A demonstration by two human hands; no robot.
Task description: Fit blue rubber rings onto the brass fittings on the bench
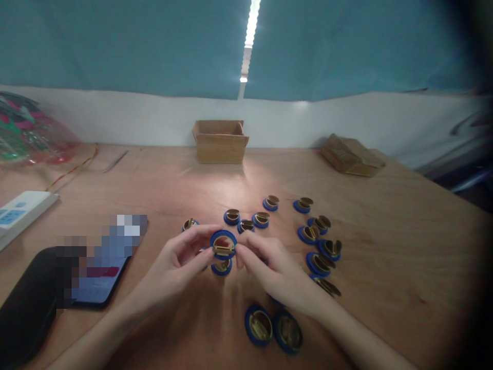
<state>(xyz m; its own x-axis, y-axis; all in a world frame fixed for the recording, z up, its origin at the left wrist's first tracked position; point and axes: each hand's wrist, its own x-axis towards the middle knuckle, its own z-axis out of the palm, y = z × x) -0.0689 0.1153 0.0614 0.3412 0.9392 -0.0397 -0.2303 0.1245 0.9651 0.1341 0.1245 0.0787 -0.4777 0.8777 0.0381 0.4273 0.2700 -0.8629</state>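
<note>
A round blue disc with a gold-coloured ring and crossbar (pixel 224 251) is raised above the table between my two hands. My left hand (pixel 175 262) pinches its left edge between thumb and fingers. At the opposite edge, the thumb and fingers of my right hand (pixel 271 264) are closed on the rim. Similar blue discs with gold flaps lie about: one (pixel 221 267) just below the held piece, several behind it such as this disc (pixel 231 216), more to the right including this disc (pixel 320 263), and a pair nearer me with this disc (pixel 259 325). My right hand partly covers another.
An open cardboard box (pixel 221 149) stands at the back of the wooden table (pixel 385 267). A flattened brown carton (pixel 350 155) lies back right. On the left are a phone (pixel 102 277), a black case (pixel 29 308), a white power strip (pixel 25 210) and a plastic bag (pixel 31 131).
</note>
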